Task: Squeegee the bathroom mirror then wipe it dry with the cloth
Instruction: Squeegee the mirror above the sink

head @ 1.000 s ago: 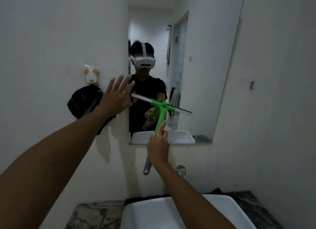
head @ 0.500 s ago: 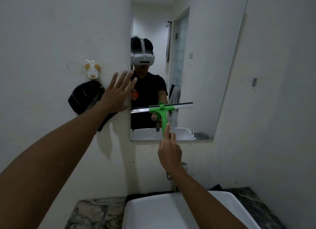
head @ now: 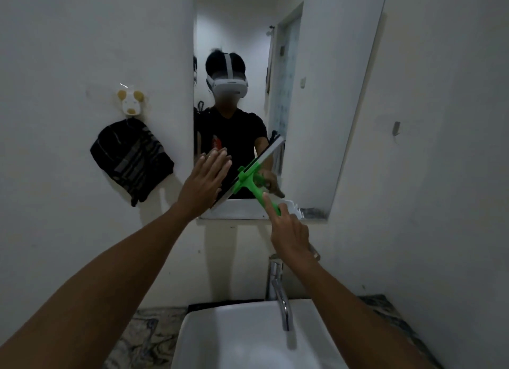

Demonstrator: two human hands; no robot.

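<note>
Since half a second ago, the squeegee (head: 249,173) has tipped over: its blade lay flat across the mirror (head: 316,93), and now it slants, with the high end up to the right and the low end down near the mirror's bottom edge. The left hand (head: 205,180) has also come across from the wall onto the lower left part of the mirror. The view has dropped too, so more of the sink (head: 220,338) shows.

Far left of the mirror, a dark striped cloth (head: 131,159) hangs on the wall from a little animal-shaped hook (head: 131,103). It is well apart from both hands.

Next comes the left hand. It is open and flat, fingers together, and holds nothing. It sits over the mirror's lower left corner, just beside the low end of the blade.

The squeegee is green with a dark blade. Its blade lies against the lower part of the mirror, and its handle points down and to the right.

The right hand (head: 289,231) is below the mirror's bottom edge. It is closed around the green handle, with one finger stretched out along it.

Below the mirror, a shiny tap (head: 279,294) stands behind the white sink, which sits on a marbled counter (head: 143,335).
</note>
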